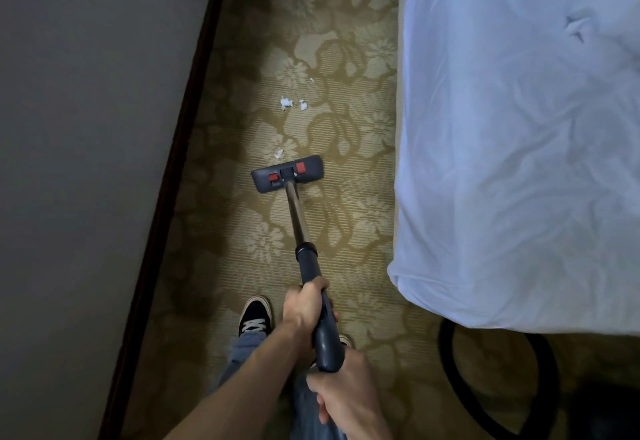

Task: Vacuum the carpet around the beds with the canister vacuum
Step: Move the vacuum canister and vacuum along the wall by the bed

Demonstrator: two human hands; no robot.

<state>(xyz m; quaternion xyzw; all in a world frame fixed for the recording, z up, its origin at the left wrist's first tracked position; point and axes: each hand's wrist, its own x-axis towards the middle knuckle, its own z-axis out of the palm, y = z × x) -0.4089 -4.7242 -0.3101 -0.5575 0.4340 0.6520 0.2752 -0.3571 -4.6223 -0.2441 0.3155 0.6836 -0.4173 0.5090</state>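
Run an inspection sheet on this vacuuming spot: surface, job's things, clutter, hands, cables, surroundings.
Surface: floral carpet, a strip between wall and bed.
Job's things: floor head flat on the carpet, on its wand.
Clutter: paper scraps ahead of the head, one near its front edge.
Hands: left hand grips the wand; right hand holds its rear end.
Cables: black hose loops by the bed corner; no power cord seen.
Surroundings: wall and dark baseboard left, bed right.

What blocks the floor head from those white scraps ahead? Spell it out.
Nothing visible. Only bare carpet lies between the floor head and the nearest scrap just ahead, and on to the scraps beyond. The bed lies to the right, the baseboard left.
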